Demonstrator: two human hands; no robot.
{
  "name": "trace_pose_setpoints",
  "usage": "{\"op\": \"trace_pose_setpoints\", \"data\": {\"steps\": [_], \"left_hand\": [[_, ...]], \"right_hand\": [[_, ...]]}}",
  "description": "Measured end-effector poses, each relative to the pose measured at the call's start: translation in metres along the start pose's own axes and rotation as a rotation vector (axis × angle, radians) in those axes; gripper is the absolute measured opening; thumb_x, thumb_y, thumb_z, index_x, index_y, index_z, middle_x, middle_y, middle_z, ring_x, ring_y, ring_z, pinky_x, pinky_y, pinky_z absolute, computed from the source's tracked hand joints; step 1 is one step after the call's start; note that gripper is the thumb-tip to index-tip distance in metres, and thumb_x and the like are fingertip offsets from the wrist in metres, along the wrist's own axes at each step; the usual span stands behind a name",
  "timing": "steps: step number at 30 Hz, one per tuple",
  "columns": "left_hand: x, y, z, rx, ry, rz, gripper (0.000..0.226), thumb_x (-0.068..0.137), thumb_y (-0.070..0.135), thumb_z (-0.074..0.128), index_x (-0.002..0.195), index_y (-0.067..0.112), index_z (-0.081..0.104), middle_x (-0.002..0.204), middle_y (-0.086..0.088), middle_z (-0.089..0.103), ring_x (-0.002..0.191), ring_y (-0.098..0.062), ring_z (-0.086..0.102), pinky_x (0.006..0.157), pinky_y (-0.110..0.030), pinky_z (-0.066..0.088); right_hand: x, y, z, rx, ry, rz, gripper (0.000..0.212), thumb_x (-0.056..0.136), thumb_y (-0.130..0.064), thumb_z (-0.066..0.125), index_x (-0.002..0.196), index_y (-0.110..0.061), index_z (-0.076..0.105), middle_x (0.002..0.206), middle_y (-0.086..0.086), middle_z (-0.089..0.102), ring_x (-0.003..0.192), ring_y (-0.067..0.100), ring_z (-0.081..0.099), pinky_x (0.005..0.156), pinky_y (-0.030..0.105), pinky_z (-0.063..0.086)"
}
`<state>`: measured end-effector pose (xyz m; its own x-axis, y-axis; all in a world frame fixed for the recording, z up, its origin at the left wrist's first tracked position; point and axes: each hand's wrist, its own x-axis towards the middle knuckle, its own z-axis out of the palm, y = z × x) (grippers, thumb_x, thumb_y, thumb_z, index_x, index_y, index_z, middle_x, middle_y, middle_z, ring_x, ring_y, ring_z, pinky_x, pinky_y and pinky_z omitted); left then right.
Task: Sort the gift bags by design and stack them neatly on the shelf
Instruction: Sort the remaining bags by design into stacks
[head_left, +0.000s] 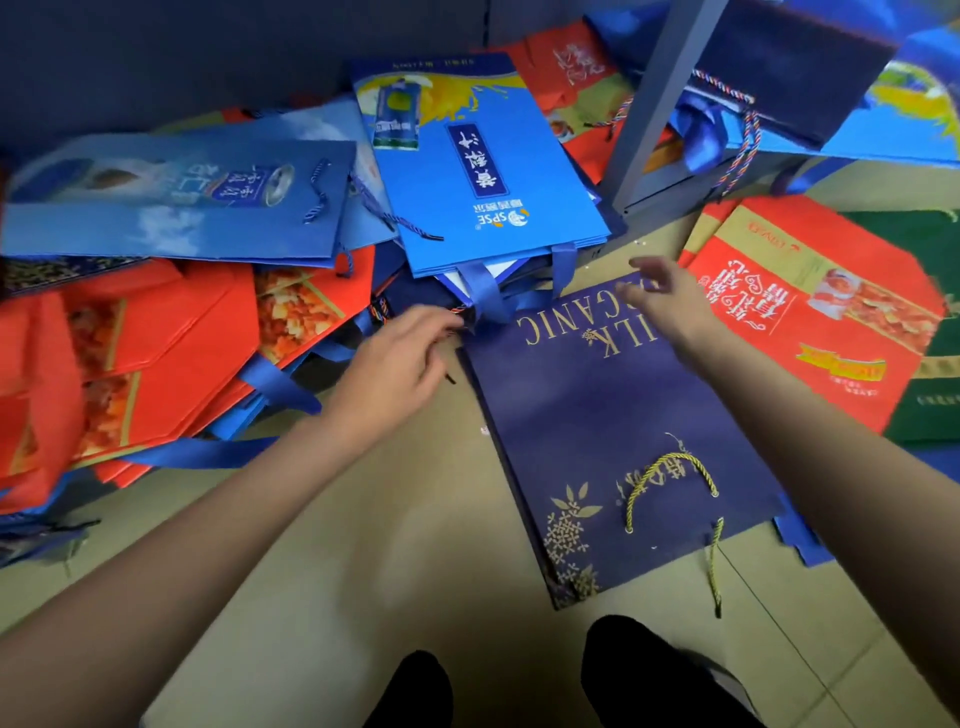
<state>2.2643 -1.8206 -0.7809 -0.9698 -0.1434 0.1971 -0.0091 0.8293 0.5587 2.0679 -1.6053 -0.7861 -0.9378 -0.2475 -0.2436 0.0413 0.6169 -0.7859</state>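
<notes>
Flat gift bags lie scattered on the floor. A dark navy bag (613, 415) with gold lettering and gold cord handles lies in the middle. My left hand (400, 358) hovers at its upper left corner, fingers loosely curled near a cord, holding nothing that I can make out. My right hand (670, 301) reaches over its top edge with fingers spread. Behind them lies a bright blue bag (493, 171) with ribbon handles. A sky-blue bag (176, 202) lies at the left, over several red bags (156, 353). Another red bag (821, 312) lies at the right.
A grey shelf post (660, 98) stands at the back right, with navy and blue bags (795, 67) on the shelf beside it. A green bag (930, 332) sits at the far right edge. My dark shoes (639, 670) stand on bare tiled floor (363, 571).
</notes>
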Motion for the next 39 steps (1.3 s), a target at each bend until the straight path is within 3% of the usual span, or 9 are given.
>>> {"op": "trace_pose_setpoints", "data": {"steps": [4, 8, 12, 17, 22, 27, 33, 35, 39], "left_hand": [[0.018, -0.023, -0.048, 0.246, 0.229, 0.018, 0.037, 0.080, 0.012, 0.044, 0.113, 0.004, 0.061, 0.117, -0.015, 0.058, 0.105, -0.031, 0.050, 0.092, -0.035, 0.036], [0.029, -0.047, -0.070, 0.612, 0.074, -0.206, 0.057, 0.079, 0.017, 0.062, 0.134, 0.015, 0.048, 0.142, -0.015, 0.040, 0.127, -0.038, 0.036, 0.101, -0.049, 0.030], [0.044, -0.051, -0.083, 0.734, -0.006, -0.347, 0.047, 0.092, 0.017, 0.050, 0.138, 0.018, 0.040, 0.138, -0.007, 0.042, 0.126, -0.031, 0.035, 0.095, -0.043, 0.033], [0.030, -0.048, -0.087, 0.413, 0.288, -0.218, 0.037, 0.077, 0.002, 0.054, 0.114, 0.005, 0.057, 0.111, -0.016, 0.057, 0.102, -0.038, 0.048, 0.086, -0.050, 0.042], [0.010, -0.017, -0.074, 0.195, 0.344, 0.135, 0.039, 0.073, 0.010, 0.041, 0.111, 0.013, 0.050, 0.106, -0.009, 0.055, 0.093, -0.028, 0.045, 0.082, -0.037, 0.034], [-0.020, -0.011, -0.025, 0.312, 0.035, 0.529, 0.045, 0.066, 0.011, 0.037, 0.110, 0.018, 0.046, 0.117, 0.002, 0.051, 0.099, -0.021, 0.046, 0.093, -0.039, 0.034], [-0.040, -0.031, -0.021, 0.296, -0.150, 0.168, 0.060, 0.059, 0.005, 0.051, 0.115, 0.022, 0.042, 0.129, -0.001, 0.040, 0.121, -0.024, 0.034, 0.094, -0.064, 0.041], [-0.047, -0.028, -0.021, 0.226, -0.120, 0.091, 0.062, 0.067, 0.002, 0.066, 0.119, 0.023, 0.039, 0.138, -0.008, 0.040, 0.129, -0.027, 0.028, 0.106, -0.055, 0.030], [-0.065, -0.016, -0.030, -0.104, 0.041, -0.153, 0.056, 0.083, 0.000, 0.060, 0.131, 0.024, 0.041, 0.149, -0.003, 0.024, 0.134, -0.006, 0.026, 0.111, -0.022, 0.023]], "right_hand": [[0.026, -0.051, 0.026, 0.020, 0.096, -0.064, 0.053, 0.086, -0.026, 0.065, 0.131, -0.005, 0.047, 0.125, 0.009, 0.051, 0.109, 0.022, 0.051, 0.097, 0.034, 0.040], [0.075, -0.039, 0.037, 0.133, 0.126, 0.126, 0.073, 0.055, -0.049, 0.069, 0.116, -0.011, 0.055, 0.121, 0.015, 0.055, 0.107, 0.031, 0.058, 0.094, 0.045, 0.049], [0.054, -0.066, 0.037, 0.339, 0.179, 0.249, 0.058, 0.075, -0.010, 0.073, 0.125, -0.010, 0.043, 0.108, 0.010, 0.055, 0.077, 0.020, 0.063, 0.072, 0.034, 0.057], [0.030, -0.069, 0.017, 0.530, 0.012, 0.311, 0.048, 0.082, 0.012, 0.060, 0.121, -0.013, 0.044, 0.076, 0.008, 0.054, 0.025, 0.002, 0.042, 0.035, 0.013, 0.041], [-0.020, -0.034, -0.025, 0.399, -0.210, 0.308, 0.051, 0.084, 0.015, 0.052, 0.119, -0.023, 0.051, 0.048, -0.002, 0.060, 0.029, 0.005, 0.046, 0.034, 0.013, 0.034], [-0.034, -0.009, -0.057, 0.493, -0.249, 0.413, 0.032, 0.093, 0.003, 0.044, 0.111, -0.022, 0.052, 0.079, 0.002, 0.068, 0.044, 0.012, 0.063, 0.045, 0.023, 0.055], [-0.028, -0.009, -0.045, 0.036, -0.163, 0.245, 0.033, 0.095, -0.027, 0.053, 0.121, -0.007, 0.053, 0.108, 0.013, 0.058, 0.081, 0.026, 0.058, 0.068, 0.034, 0.047], [-0.023, -0.018, -0.028, -0.203, -0.041, 0.027, 0.046, 0.091, -0.025, 0.059, 0.130, -0.002, 0.047, 0.123, 0.022, 0.054, 0.102, 0.033, 0.055, 0.081, 0.036, 0.041], [-0.030, -0.045, 0.022, -0.035, -0.313, 0.039, 0.071, 0.087, -0.027, 0.066, 0.145, -0.016, 0.027, 0.137, 0.012, 0.043, 0.122, 0.028, 0.048, 0.096, 0.035, 0.041]]}}
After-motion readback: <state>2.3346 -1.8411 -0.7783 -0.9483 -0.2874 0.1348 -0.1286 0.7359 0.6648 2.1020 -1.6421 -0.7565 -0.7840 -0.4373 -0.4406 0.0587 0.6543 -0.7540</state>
